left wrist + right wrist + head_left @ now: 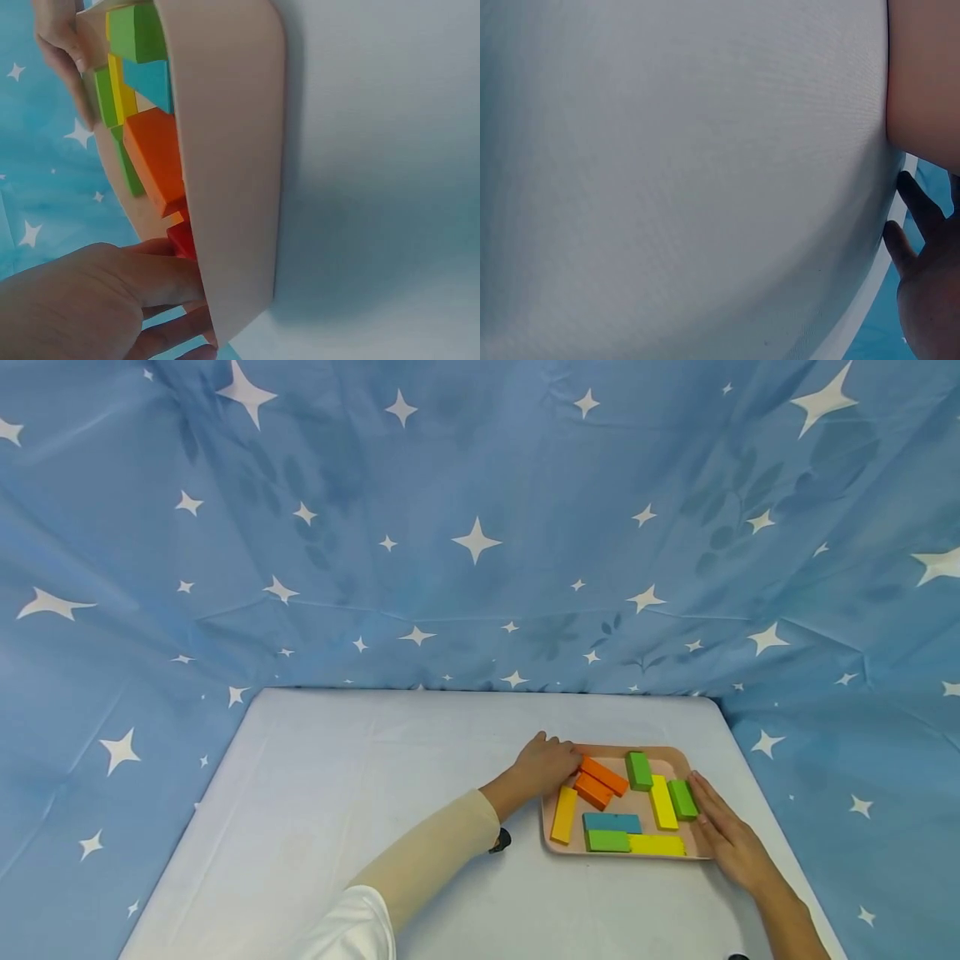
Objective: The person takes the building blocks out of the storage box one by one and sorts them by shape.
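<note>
A shallow pinkish tray (551, 827) lies on the table's right side with several coloured blocks in it. My left hand (546, 762) reaches over its far left corner, next to two orange blocks (594, 791). In the left wrist view, the thumb and a finger of this left hand (97, 300) are at a red block (182, 238) just inside the wall, seemingly pinching it; the rim partly hides the contact. My right hand (729, 835) lies along the tray's right end, its fingers extended against it. The right wrist view shows this hand (937, 292) beside the tray wall (930, 82).
Also inside the tray are green (639, 771), yellow (663, 803) and blue blocks (611, 822). A small black object (501, 840) shows beside the left forearm. White cloth covers the table (360, 777); a blue star-patterned curtain (450, 585) hangs behind it.
</note>
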